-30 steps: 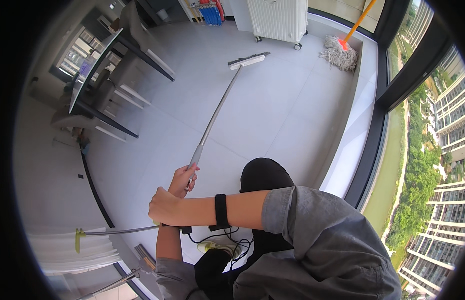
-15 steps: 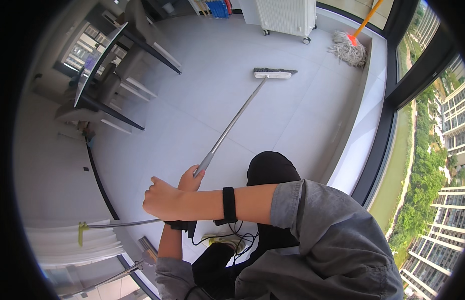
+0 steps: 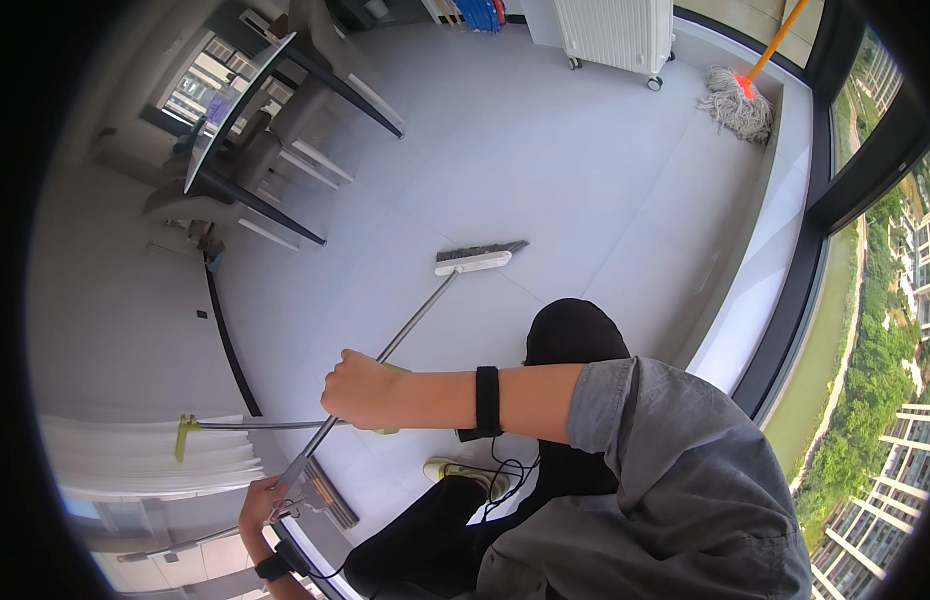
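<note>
A push broom point(image 3: 473, 262) with a white head and dark grey bristles rests on the floor ahead. Its metal pole slants back toward me at the left. My right hand point(image 3: 363, 390) is closed in a fist around the middle of the pole, its forearm crossing from the right. Lower down at the left, my left hand point(image 3: 260, 502) grips the grey handle end. Behind the right hand and forearm, yellow-green edges of something show, mostly hidden. A thin metal rod with a yellow-green end point(image 3: 185, 436) runs toward that spot.
A table point(image 3: 235, 100) with chairs point(image 3: 300, 115) stands far left. A white radiator point(image 3: 615, 40) on casters is at the back, and a string mop point(image 3: 737, 103) leans by the window ledge at the right. My knee point(image 3: 580, 330) and shoe point(image 3: 465, 475) are close below.
The broom head has come nearer and to the left. My left hand has moved back and down-left with the handle end. My right fist now lies over the pole.
</note>
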